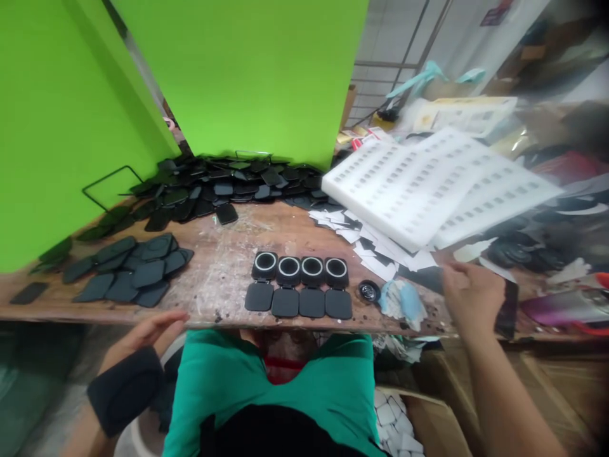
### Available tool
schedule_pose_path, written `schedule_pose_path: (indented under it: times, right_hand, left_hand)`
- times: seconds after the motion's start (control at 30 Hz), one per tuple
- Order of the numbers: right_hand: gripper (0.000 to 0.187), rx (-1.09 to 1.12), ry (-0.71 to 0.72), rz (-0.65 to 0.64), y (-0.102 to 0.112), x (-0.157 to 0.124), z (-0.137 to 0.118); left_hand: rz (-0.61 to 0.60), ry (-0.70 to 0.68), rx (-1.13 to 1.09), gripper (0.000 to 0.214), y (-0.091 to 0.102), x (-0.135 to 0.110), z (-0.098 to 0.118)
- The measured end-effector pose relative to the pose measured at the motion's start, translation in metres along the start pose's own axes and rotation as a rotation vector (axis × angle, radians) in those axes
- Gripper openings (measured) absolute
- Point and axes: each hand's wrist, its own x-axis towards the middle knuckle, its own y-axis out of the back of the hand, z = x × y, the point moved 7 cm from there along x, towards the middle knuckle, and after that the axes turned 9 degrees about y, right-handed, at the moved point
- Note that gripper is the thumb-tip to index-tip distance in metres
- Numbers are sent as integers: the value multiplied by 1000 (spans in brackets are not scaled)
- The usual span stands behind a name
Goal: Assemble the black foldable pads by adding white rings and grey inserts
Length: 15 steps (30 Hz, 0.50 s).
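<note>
My left hand [159,330] is just off the table's front edge at the left, its fingers mostly stretched out. A black square pad [126,390] with a faint round outline lies across its palm and wrist; the grip is partly hidden. On the right, my right hand [471,292] is closed above the table beside white paper pieces, its fingertips blurred; what they hold cannot be made out. Between my hands stand several hinged black units [288,285] in a row, with white-ringed round tops and flat square flaps. A small round black part [369,291] sits beside them.
Loose black pads [137,273] are piled at left, with a larger heap [238,181] along the green panel [247,76]. White foam trays [404,184] rest on white slips at right. A blue-white cloth [403,303], dark flat object [509,308] and purple-silver flask [552,310] lie nearer.
</note>
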Motion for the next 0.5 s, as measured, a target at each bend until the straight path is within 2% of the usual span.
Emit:
schedule_pose_path:
  times: [0.1, 0.2, 0.3, 0.4, 0.5]
  right_hand:
    - [23, 83, 116, 5, 0, -29, -43]
    - [24, 164, 132, -55, -8, -51, -77]
    - [29, 134, 129, -95, -16, -68, -104]
    - [36, -6, 101, -138, -22, -79, -115]
    - [33, -69, 67, -181, -23, -81, -110]
  left_hand:
    - [-99, 79, -130, 49, -10, -10, 7]
    - [-230, 127, -249, 44, -24, -14, 10]
    - [-316, 96, -287, 38, -40, -11, 12]
    - [-331, 12, -265, 38, -54, -4, 16]
    - [-326, -81, -221, 39, -64, 4, 22]
